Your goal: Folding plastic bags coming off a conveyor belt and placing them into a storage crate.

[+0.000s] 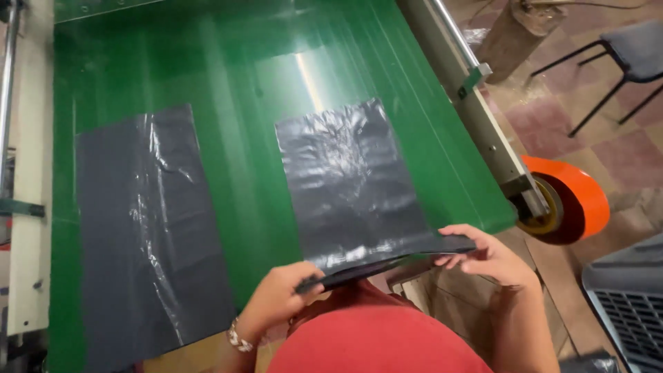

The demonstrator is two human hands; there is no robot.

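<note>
Biggest thing here is the green worktop [242,76], a long glossy belt-like surface running from the near edge off to the far side, with pale metal rails down its left and right edges. Plenty of bare green at the far end and in the strip between the two bags, so there's room to slide stuff around up there.

Left side: a big black plastic bag [148,235] lying flat, a bit wrinkled, its near end running right to the near edge of the worktop. No way to tell if anything's inside it, it looks flat.

Right of centre: a second black plastic bag [349,183], shorter, also flat and crinkly. Its near end hangs just past the near edge of the worktop and that's the part being held. Well apart from the first bag, green showing between them.

Off the right edge: an orange roll [577,200] sits by the corner of the rail, and a dark chair [632,55] stands further back on the tiled floor. A grey crate-like thing [625,304] is at the near right.

Hands: the left hand [276,297] has its grip pinched on the bag's near-left corner, the right hand [483,255] has its grip closed on the near-right corner, edge stretched between them.
</note>
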